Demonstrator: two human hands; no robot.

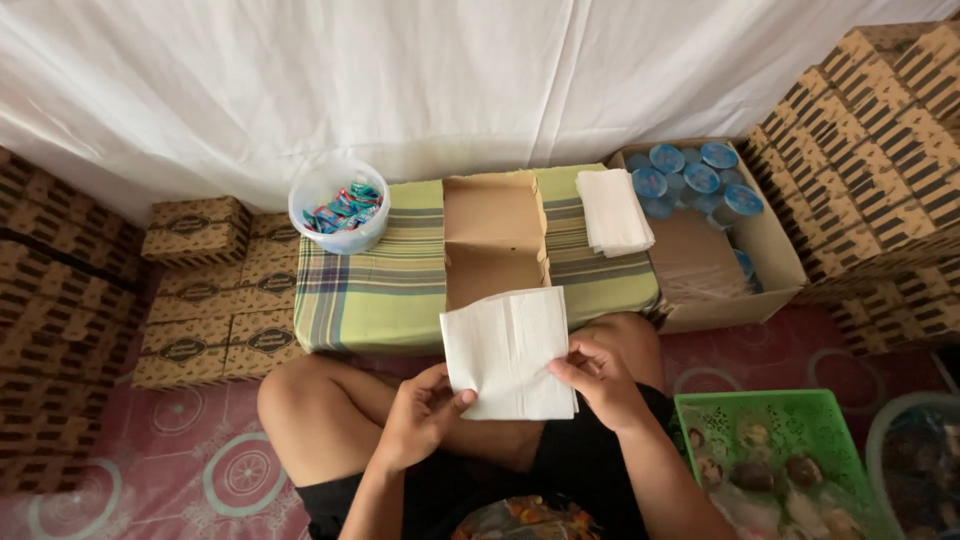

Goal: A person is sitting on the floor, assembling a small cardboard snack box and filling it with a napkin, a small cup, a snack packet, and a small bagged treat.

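White paper sheet (508, 352) held up between both hands: left hand (418, 415) pinches its lower left corner, right hand (598, 378) grips the right edge, long axis running away from the lap, open cardboard box (494, 238) just beyond.

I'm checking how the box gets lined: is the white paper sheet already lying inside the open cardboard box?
No: both hands, left and right, hold the white paper sheet in front of the open cardboard box.
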